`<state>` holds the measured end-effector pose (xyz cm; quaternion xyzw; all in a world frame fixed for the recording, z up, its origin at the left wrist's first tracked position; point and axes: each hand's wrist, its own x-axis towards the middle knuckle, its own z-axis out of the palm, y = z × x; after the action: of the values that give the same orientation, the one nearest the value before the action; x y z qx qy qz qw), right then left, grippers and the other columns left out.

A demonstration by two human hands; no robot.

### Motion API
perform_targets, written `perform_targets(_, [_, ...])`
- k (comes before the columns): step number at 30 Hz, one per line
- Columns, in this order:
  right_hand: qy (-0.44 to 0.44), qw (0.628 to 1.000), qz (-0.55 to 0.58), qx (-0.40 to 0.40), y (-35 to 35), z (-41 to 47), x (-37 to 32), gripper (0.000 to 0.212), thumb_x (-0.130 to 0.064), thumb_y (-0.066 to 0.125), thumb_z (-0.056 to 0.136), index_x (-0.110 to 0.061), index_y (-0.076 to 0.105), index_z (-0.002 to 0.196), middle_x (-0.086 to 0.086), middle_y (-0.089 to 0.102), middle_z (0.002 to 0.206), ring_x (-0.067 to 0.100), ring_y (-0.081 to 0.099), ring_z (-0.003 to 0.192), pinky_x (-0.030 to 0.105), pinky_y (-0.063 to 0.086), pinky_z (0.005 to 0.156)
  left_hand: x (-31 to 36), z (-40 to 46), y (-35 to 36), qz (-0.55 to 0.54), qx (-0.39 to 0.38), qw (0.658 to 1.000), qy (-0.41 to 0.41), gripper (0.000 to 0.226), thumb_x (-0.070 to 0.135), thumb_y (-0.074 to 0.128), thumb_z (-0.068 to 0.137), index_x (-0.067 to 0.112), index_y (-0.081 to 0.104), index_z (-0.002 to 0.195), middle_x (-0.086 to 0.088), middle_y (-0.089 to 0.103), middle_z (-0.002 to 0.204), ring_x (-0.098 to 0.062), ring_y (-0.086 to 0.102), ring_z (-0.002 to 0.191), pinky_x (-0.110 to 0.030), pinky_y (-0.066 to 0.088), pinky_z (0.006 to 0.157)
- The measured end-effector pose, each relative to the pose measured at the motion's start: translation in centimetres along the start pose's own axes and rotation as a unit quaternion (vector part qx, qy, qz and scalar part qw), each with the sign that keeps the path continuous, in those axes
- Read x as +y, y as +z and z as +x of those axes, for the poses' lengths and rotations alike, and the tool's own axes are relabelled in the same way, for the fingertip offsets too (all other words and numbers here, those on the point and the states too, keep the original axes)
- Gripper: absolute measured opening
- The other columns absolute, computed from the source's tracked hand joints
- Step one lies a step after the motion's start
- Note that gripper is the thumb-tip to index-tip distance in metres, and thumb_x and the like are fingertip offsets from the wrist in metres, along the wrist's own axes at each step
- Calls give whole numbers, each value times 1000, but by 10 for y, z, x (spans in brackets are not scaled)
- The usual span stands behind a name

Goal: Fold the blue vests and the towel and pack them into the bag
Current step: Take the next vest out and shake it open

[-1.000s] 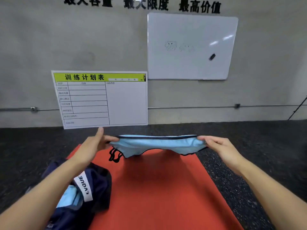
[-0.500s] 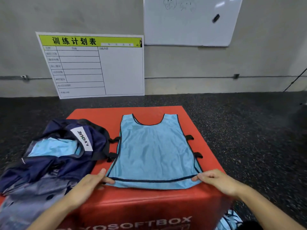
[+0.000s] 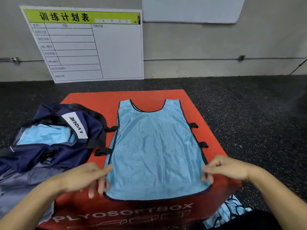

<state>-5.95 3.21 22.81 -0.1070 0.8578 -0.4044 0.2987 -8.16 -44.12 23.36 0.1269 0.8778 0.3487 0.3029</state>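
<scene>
A light-blue vest (image 3: 154,150) with black trim lies flat, neck hole away from me, on the red soft box (image 3: 166,95). My left hand (image 3: 86,178) is at the vest's lower left edge; its thumb touches the fabric and its fingers are spread and fairly straight. At the lower right edge my right hand (image 3: 224,168) has its fingers curled and pinches the vest's side edge. The open navy bag (image 3: 54,146), with a white LVQUE label, lies on the left of the box with another light-blue vest (image 3: 43,135) inside it.
More light-blue fabric (image 3: 230,211) lies on the dark speckled floor (image 3: 257,130) by the box's near right corner. A green-headed schedule board (image 3: 93,45) leans on the wall behind, under a whiteboard (image 3: 191,9).
The vest, held up in the air a second ago, now lies spread on the box. Both hands have left the bottom hem corners and shifted a little up the side edges.
</scene>
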Motion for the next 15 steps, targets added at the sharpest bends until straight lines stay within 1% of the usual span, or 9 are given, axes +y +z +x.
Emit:
perform_targets(2, [-23, 998, 20, 63, 3, 27, -15, 52, -48, 55, 98, -10, 73, 67, 10, 78, 93, 25, 72, 102, 26, 41, 109, 15, 27, 3, 40, 97, 994, 41, 64, 55, 42, 102, 11, 76, 72, 4, 74, 71, -21, 71, 65, -30, 52, 66])
perform_targets(3, [-32, 994, 15, 104, 8, 48, -20, 50, -52, 56, 98, -15, 76, 71, 13, 78, 95, 29, 71, 103, 33, 44, 109, 22, 45, 8, 67, 160, 983, 60, 54, 51, 43, 105, 18, 76, 77, 3, 74, 75, -16, 71, 68, -30, 53, 70])
perform_targets(4, [-40, 989, 5, 146, 16, 70, -26, 44, -54, 57, 99, -20, 80, 82, 12, 77, 102, 25, 70, 107, 38, 45, 109, 26, 66, 15, 92, 214, 969, 85, 46, 51, 42, 105, 24, 75, 87, 5, 75, 88, -11, 72, 80, -32, 55, 78])
perform_targets(5, [-46, 982, -12, 181, 27, 95, -31, 36, -50, 56, 101, -25, 81, 99, 4, 76, 114, 17, 67, 115, 38, 43, 111, 30, 88, 24, 115, 250, 955, 111, 42, 49, 37, 103, 27, 73, 101, 7, 73, 108, -10, 69, 99, -32, 52, 90])
perform_targets(6, [-55, 973, -52, 219, 40, 118, -37, 33, -46, 54, 104, -25, 76, 118, -1, 70, 129, 11, 60, 126, 34, 39, 115, 33, 108, 34, 137, 268, 945, 129, 49, 47, 31, 100, 23, 69, 120, 4, 67, 127, -13, 62, 118, -33, 45, 104])
perform_targets(8, [-50, 946, -166, 274, 71, 158, -42, 50, -44, 40, 107, -18, 52, 148, 5, 46, 157, 19, 37, 148, 32, 21, 124, 35, 144, 59, 184, 265, 938, 132, 71, 45, 14, 95, 9, 49, 146, -8, 48, 152, -25, 39, 145, -35, 25, 123])
perform_targets(10, [-26, 929, -234, 287, 99, 182, -43, 62, -45, 21, 105, -15, 28, 160, 8, 20, 169, 24, 14, 157, 36, 6, 127, 35, 162, 85, 235, 253, 933, 103, 85, 48, -2, 91, 4, 28, 157, -12, 25, 166, -26, 16, 155, -37, 7, 126])
perform_targets(12, [2, 912, -294, 285, 113, 191, -36, 69, -49, 5, 102, -19, 15, 163, 4, 6, 171, 21, 1, 158, 40, -2, 128, 25, 170, 102, 272, 260, 924, 62, 87, 51, -9, 89, 9, 14, 161, -6, 8, 170, -21, 2, 157, -36, -2, 126])
perform_targets(15, [50, 899, -317, 296, 102, 184, -12, 67, -54, 7, 104, -25, 5, 164, -4, -6, 171, 15, -9, 157, 41, -8, 127, -5, 167, 97, 278, 290, 916, 8, 88, 59, -7, 89, 13, 7, 162, -1, -2, 169, -16, -6, 156, -37, -5, 127])
